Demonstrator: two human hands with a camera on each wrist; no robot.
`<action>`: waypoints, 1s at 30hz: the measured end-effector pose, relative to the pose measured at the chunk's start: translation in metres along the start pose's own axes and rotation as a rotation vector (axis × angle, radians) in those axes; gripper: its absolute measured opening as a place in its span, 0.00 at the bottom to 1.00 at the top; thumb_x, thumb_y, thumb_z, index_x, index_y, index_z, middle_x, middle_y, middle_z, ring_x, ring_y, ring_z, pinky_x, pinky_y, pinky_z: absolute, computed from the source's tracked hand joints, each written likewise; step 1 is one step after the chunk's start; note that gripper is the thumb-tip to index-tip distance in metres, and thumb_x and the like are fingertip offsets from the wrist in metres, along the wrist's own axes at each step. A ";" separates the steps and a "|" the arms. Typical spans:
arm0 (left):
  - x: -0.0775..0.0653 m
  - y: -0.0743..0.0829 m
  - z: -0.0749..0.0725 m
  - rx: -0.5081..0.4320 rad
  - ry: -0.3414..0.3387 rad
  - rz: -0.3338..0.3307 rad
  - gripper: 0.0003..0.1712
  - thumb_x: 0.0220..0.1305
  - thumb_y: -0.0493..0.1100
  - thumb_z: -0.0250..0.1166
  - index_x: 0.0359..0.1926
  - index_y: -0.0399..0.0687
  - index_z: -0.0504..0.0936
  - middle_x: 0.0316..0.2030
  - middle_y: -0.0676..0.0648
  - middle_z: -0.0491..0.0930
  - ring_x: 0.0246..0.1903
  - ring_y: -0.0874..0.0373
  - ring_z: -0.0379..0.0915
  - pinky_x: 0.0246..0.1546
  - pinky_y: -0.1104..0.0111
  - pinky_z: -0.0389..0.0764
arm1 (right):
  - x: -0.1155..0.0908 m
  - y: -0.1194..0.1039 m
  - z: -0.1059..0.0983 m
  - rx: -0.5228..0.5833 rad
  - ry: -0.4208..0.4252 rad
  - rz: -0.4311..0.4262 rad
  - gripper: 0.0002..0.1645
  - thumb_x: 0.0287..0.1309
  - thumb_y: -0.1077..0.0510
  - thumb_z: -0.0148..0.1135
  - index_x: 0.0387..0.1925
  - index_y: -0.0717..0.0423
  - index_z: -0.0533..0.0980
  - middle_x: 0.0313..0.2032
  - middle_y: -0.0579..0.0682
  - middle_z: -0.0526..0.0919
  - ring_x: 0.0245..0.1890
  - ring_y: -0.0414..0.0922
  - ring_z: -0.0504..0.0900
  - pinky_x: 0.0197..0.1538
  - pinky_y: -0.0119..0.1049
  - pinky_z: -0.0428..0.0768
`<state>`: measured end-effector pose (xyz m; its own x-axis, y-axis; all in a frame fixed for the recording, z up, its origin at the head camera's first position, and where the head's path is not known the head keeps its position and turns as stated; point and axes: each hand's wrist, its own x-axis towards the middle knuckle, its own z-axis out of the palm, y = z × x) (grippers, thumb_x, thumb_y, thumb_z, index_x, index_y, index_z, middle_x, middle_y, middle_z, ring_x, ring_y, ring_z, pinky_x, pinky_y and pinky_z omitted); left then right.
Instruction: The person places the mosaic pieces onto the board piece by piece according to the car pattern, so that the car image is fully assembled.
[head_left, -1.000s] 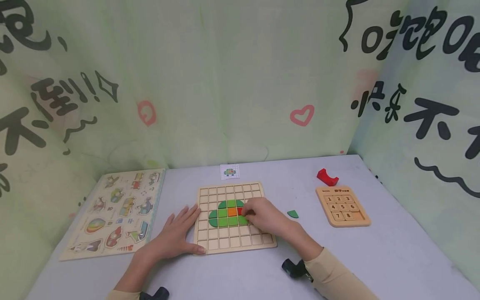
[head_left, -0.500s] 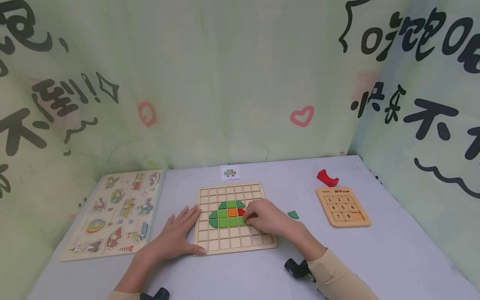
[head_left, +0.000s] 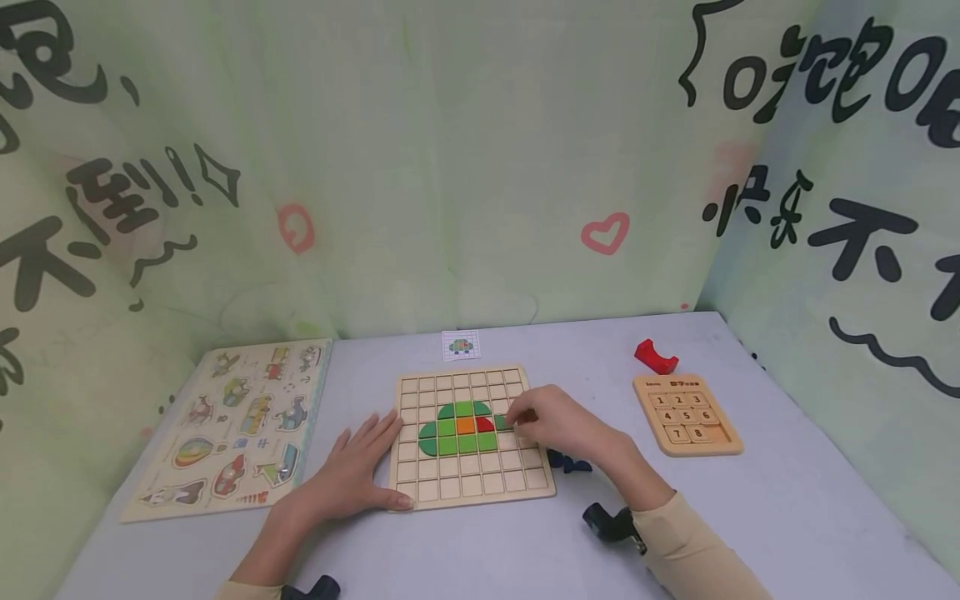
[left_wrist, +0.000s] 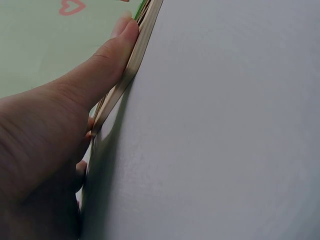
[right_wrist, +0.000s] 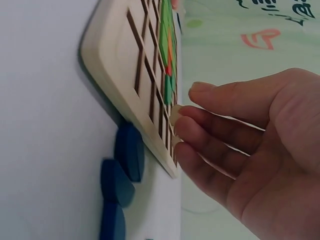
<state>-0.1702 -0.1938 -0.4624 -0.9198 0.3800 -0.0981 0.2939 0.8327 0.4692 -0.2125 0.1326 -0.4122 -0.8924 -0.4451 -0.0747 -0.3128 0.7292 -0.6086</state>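
Note:
A wooden grid board [head_left: 450, 485] lies on the table, with green, orange and red pieces forming a rounded patch in its middle. My left hand [head_left: 352, 473] rests with spread fingers along the board's left side. Its thumb [left_wrist: 102, 62] lies against the board's edge in the left wrist view. My right hand [head_left: 562, 423] hovers over the board's right part, loosely bent fingers beside a dark green piece [head_left: 501, 422]. In the right wrist view, nothing shows between its thumb [right_wrist: 215, 97] and fingers. A light green square [head_left: 485, 442] sits in the grid below the red piece [head_left: 484, 425].
Several dark blue pieces [head_left: 567, 462] lie by the board's right edge. Further right are a number tile board [head_left: 723, 448] and a red arched block [head_left: 656, 357]. A small pattern card [head_left: 461, 345] lies behind the board. On the left lies a picture puzzle board [head_left: 225, 433].
My right hand has moved right, off the red and light green pieces, uncovering the dark blue pieces. The loose green piece right of the board is out of sight. My left hand stays put.

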 end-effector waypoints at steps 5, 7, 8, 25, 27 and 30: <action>0.000 0.000 0.000 0.001 -0.004 0.003 0.73 0.38 0.78 0.70 0.79 0.50 0.51 0.80 0.48 0.47 0.79 0.41 0.37 0.74 0.34 0.39 | -0.002 0.007 -0.011 -0.022 -0.004 0.062 0.09 0.58 0.66 0.64 0.39 0.53 0.85 0.35 0.45 0.83 0.35 0.43 0.76 0.38 0.33 0.79; 0.000 0.000 0.000 0.001 -0.004 0.004 0.73 0.38 0.78 0.70 0.79 0.50 0.51 0.80 0.48 0.47 0.79 0.41 0.37 0.74 0.34 0.39 | -0.003 0.010 -0.015 -0.030 -0.005 0.085 0.09 0.57 0.66 0.64 0.38 0.52 0.85 0.34 0.46 0.82 0.35 0.43 0.76 0.38 0.33 0.78; 0.000 0.000 0.000 0.001 -0.003 0.005 0.73 0.39 0.78 0.70 0.79 0.50 0.51 0.80 0.48 0.47 0.79 0.41 0.37 0.74 0.35 0.39 | -0.003 0.012 -0.017 -0.039 -0.007 0.090 0.09 0.57 0.66 0.64 0.38 0.52 0.84 0.34 0.46 0.82 0.34 0.43 0.76 0.38 0.34 0.78; 0.000 0.000 0.000 0.000 -0.006 -0.003 0.73 0.39 0.78 0.71 0.79 0.50 0.51 0.80 0.49 0.47 0.79 0.41 0.36 0.74 0.35 0.38 | -0.014 0.038 -0.042 -0.184 -0.042 0.181 0.08 0.52 0.67 0.70 0.35 0.56 0.81 0.25 0.49 0.75 0.28 0.43 0.73 0.32 0.33 0.73; 0.000 -0.001 0.000 0.000 -0.005 -0.003 0.73 0.38 0.78 0.71 0.79 0.50 0.51 0.80 0.49 0.47 0.79 0.41 0.36 0.74 0.35 0.37 | -0.016 0.040 -0.044 -0.203 -0.050 0.202 0.09 0.51 0.66 0.71 0.35 0.56 0.81 0.26 0.49 0.76 0.29 0.44 0.73 0.32 0.33 0.74; 0.000 -0.001 0.001 0.005 -0.005 -0.004 0.73 0.38 0.78 0.71 0.79 0.50 0.51 0.80 0.49 0.47 0.79 0.41 0.36 0.74 0.35 0.37 | -0.018 0.043 -0.046 -0.216 -0.063 0.237 0.10 0.50 0.64 0.73 0.35 0.55 0.81 0.27 0.49 0.77 0.30 0.44 0.74 0.34 0.34 0.76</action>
<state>-0.1708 -0.1945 -0.4636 -0.9196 0.3787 -0.1048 0.2914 0.8362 0.4646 -0.2250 0.1959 -0.4012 -0.9288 -0.2761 -0.2471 -0.1666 0.9068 -0.3873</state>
